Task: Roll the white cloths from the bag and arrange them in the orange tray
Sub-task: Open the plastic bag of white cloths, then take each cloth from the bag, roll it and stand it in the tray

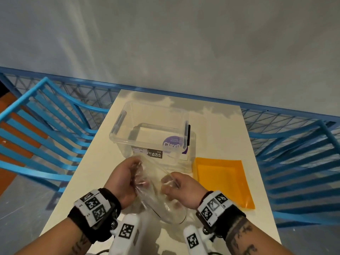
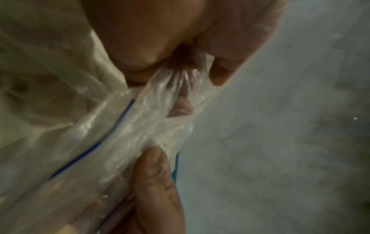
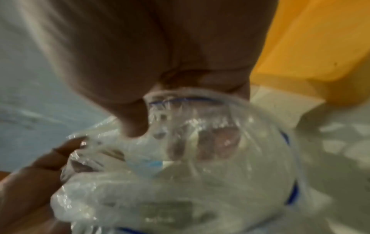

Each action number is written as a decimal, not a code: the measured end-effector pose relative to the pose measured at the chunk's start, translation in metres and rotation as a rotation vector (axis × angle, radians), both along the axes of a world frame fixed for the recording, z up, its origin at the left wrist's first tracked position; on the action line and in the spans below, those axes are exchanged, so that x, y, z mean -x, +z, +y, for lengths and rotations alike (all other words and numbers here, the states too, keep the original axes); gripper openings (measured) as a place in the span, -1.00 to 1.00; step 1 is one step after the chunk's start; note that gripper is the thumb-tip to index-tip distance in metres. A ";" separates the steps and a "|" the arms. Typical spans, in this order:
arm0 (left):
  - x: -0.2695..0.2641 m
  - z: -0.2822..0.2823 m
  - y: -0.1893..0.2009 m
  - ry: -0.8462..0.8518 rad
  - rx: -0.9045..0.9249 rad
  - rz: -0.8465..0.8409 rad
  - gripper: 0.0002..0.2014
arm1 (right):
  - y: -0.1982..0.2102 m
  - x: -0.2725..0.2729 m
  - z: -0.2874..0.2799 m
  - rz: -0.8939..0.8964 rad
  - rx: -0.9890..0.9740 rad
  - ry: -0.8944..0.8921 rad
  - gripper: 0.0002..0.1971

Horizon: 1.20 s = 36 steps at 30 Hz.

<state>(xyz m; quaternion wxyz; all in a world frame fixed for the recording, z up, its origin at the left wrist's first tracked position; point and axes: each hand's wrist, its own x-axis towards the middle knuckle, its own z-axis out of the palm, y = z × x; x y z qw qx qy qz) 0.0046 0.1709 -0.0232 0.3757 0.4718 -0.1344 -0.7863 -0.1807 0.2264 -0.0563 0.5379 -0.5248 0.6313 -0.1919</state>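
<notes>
Both hands hold a clear plastic zip bag [image 1: 156,196] above the near part of the cream table [image 1: 103,162]. My left hand [image 1: 127,178] grips one side of its mouth, fingers curled into bunched plastic [image 2: 176,82]. My right hand [image 1: 179,186] pinches the opposite side, where the blue zip line [image 3: 180,99] curves under the fingers. The bag [image 3: 180,182] looks pale and crumpled; I cannot make out any white cloth in it. The orange tray [image 1: 222,181] lies flat just right of my right hand, with nothing in it.
A clear plastic storage box [image 1: 152,131] with labels stands behind the hands at mid-table. Blue slatted chairs [image 1: 42,126] flank the table on both sides, and a blue mesh fence [image 1: 276,116] runs behind. A grey wall rises beyond.
</notes>
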 end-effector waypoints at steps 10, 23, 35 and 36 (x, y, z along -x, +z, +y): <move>-0.036 -0.019 -0.034 -0.664 0.556 -1.144 -0.91 | 0.002 0.029 -0.030 -0.995 -0.368 -0.628 -0.56; -0.008 -0.026 -0.039 -0.130 -0.032 -0.067 -0.93 | -0.026 0.035 -0.032 -0.673 -0.345 -0.678 -0.77; -0.020 -0.017 -0.112 -0.416 0.573 -0.953 -0.40 | -0.056 0.015 -0.034 0.117 -0.168 -0.548 -0.37; -0.019 -0.016 -0.111 -0.407 0.737 -1.080 -0.50 | -0.052 0.015 -0.031 0.171 -0.057 -0.529 -0.39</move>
